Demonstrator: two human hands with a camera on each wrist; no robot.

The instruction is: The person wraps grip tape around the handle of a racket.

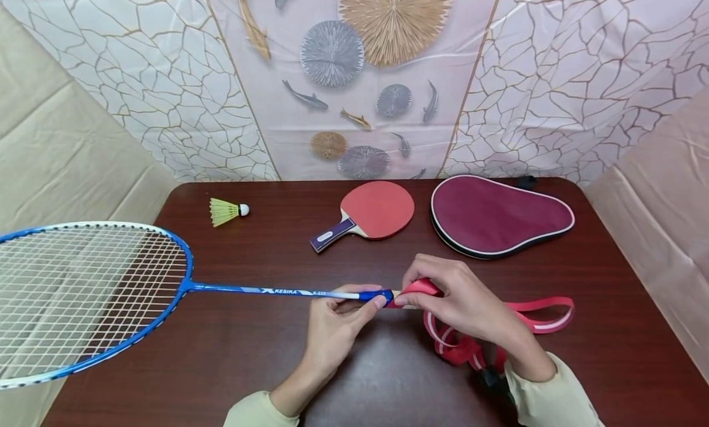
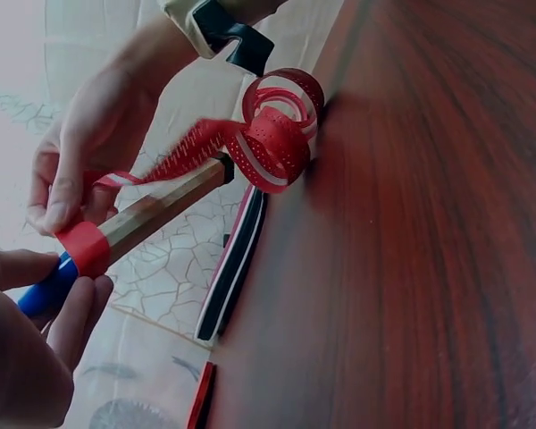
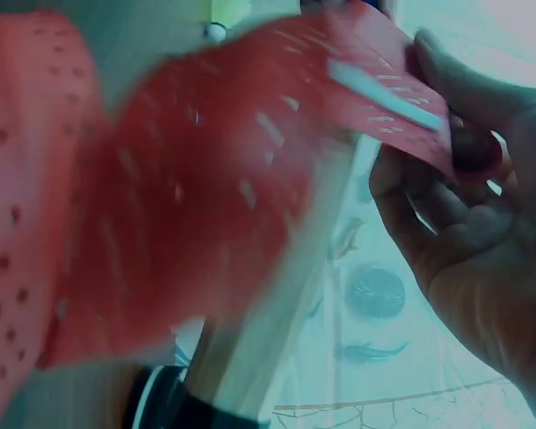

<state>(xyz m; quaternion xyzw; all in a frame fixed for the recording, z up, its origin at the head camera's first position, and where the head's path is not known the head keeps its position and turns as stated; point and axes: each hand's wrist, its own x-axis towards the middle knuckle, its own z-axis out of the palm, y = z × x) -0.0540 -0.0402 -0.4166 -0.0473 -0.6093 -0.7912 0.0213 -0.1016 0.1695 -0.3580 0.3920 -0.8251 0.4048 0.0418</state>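
Note:
A blue and white badminton racket (image 1: 221, 288) is held level above the table, its strung head to the left. My left hand (image 1: 336, 331) grips it at the blue cone where the shaft meets the handle. The bare wooden handle (image 2: 165, 207) shows in the left wrist view, with one turn of red grip tape (image 2: 92, 248) round its top by the cone. My right hand (image 1: 451, 291) pinches the tape close to that turn. From there the perforated, white-striped tape trails off in loose coils (image 1: 460, 347) under the right forearm.
Toward the back of the dark wooden table (image 1: 266, 255) lie a yellow shuttlecock (image 1: 226, 211), a red table tennis bat (image 1: 379, 208) and a maroon bat case (image 1: 493, 215). A patterned cloth (image 1: 354, 107) hangs behind the table.

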